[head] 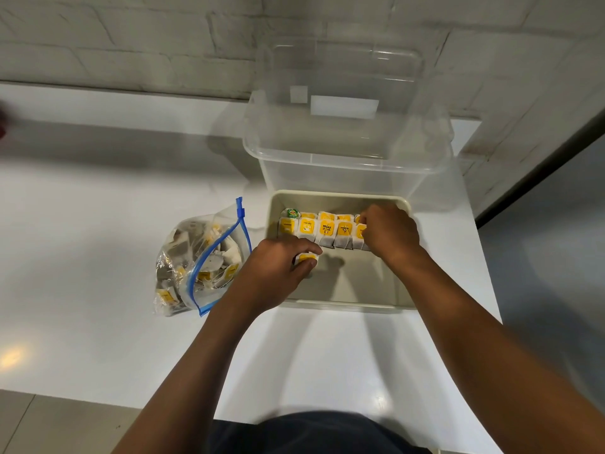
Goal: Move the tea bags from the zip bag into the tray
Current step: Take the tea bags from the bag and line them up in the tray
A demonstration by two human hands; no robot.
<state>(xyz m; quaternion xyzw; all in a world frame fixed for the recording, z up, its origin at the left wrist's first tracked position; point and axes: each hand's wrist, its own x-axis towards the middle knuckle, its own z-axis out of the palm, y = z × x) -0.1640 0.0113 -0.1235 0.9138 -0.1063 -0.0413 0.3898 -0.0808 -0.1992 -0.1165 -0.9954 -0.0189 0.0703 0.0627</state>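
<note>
Head view puts both your hands inside the cream tray [339,195], which sits on the white tabletop [98,198] just right of the zip bag [199,260]. Your left hand [278,267] pinches one yellow-tagged tea bag [306,258] between thumb and fingers, low over the tray's bare floor and just near of the standing row of tea bags [322,231]. Your right hand [389,232] has its fingers curled onto the right end of that row, apparently steadying the bags there — exactly what it pinches is hidden under the knuckles.

The relation that matters: the row runs left to right along the far side of the tray, and the bag in your left hand lies just near of its left-middle part, so a second row would likely start on the open floor in front. The zip bag lies open-mouthed with many bags inside, closest to your left hand — that is the hand to reach back with. A clear plastic bin [347,139] stands beyond the tray.
</note>
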